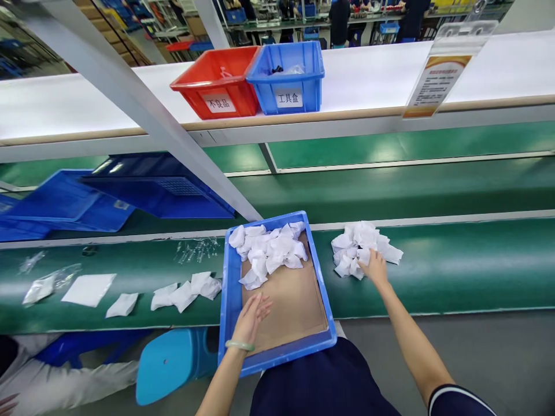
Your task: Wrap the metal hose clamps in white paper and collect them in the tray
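A blue tray (321, 289) lined with brown cardboard (299, 300) rests at the table's front edge, tilted a little. Crumpled white paper packets (273, 248) are heaped in its far half. My left hand (254, 315), with a pale green bangle at the wrist, is over the tray's near left part, fingers stretched out and nothing in them. To the right of the tray lies another heap of white paper packets (358, 245) on the green table. My right hand (376, 268) is at the near edge of this heap, thumb and fingers around a packet; the fingertips are partly hidden.
Left of the tray lie loose white packets (184, 294), a flat white sheet (89, 290) and small clear plastic pieces (197, 249). A red bin (217, 84) and a blue bin (288, 78) stand on the shelf. Blue trays (73, 202) lean behind; a blue stool (167, 364) and another person's sleeve (82, 381) are lower left.
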{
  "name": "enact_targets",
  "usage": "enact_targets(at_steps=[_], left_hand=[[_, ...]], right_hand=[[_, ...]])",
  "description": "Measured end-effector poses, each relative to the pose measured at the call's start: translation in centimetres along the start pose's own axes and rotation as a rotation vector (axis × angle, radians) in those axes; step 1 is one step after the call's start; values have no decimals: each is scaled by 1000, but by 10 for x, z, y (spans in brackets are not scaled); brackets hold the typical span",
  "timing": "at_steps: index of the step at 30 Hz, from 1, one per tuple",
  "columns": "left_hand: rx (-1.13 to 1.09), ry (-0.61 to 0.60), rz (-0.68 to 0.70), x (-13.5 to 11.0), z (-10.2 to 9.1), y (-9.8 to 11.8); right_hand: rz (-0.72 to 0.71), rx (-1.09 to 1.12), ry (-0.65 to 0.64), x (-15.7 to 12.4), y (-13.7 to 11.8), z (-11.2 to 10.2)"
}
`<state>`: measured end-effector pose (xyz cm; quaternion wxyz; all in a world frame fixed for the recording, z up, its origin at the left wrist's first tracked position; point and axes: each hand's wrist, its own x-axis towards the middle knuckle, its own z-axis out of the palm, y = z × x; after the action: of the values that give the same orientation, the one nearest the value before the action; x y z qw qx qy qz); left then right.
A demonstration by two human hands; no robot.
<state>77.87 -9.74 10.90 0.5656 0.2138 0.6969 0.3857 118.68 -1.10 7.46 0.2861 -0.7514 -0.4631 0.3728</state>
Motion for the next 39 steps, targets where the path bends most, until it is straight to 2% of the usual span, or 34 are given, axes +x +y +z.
enact_targets(at_steps=[3, 5, 7, 12, 15, 17, 20, 23, 25, 27, 30, 32, 36, 39], left_hand=[[304, 58, 141, -17, -12, -32], [519, 139, 272, -29, -19, -50], [680, 169, 371, -40, -26, -65], [999, 18, 542, -58, -33, -101], [1180, 46, 566, -57, -31, -116], [1251, 78, 572, -55, -30, -121], [1291, 102, 599, -52, -28, -121], [1311, 123, 614, -53, -27, -120], [1316, 126, 623, -54, -27, -119], [1313, 136, 637, -55, -27, -120], [1319, 151, 648, -55, -26, -120], [1329, 144, 644, -55, -26, -119], [1340, 151, 636, -56, -24, -118], [1351, 157, 643, -57, -24, -118]], right_hand=[[68, -97, 72, 1, 48, -10], [67, -102, 84, -6, 69, -2], [72, -68, 106, -14, 83, 9], [125, 148, 195, -26, 97, 21], [110, 310, 203, -37, 86, 17], [60, 392, 165, -49, 65, 20], [-62, 442, 30, -73, 20, 37], [-198, 369, -148, -84, -20, 55], [-244, 263, -205, -76, -30, 58], [-227, 127, -176, -58, -26, 54], [-141, -91, -97, -27, -2, 51], [-110, -200, -95, -14, 15, 55], [-104, -259, -136, -9, 42, 62], [-73, -183, -92, -21, 52, 58]])
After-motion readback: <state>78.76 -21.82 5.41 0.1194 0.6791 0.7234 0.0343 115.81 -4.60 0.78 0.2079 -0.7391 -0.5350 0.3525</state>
